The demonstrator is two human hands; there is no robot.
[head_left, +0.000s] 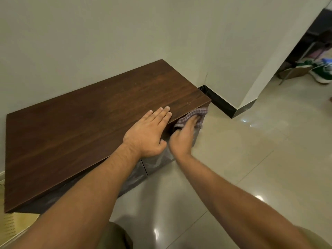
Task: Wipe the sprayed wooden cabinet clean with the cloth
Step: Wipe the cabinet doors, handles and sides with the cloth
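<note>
Low wooden cabinet (89,133) set against a pale wall: dark brown, wood-grained flat top, faintly speckled near its right end, overhanging a darker, glossier front face seen at a steep angle. Cloth (196,115), checked in purple and white, bunched and pressed against the front face just under the top's right front corner; its lower part is covered, its edges blurred.

Head camera looks forward and down — close above the cabinet (89,133).
</note>
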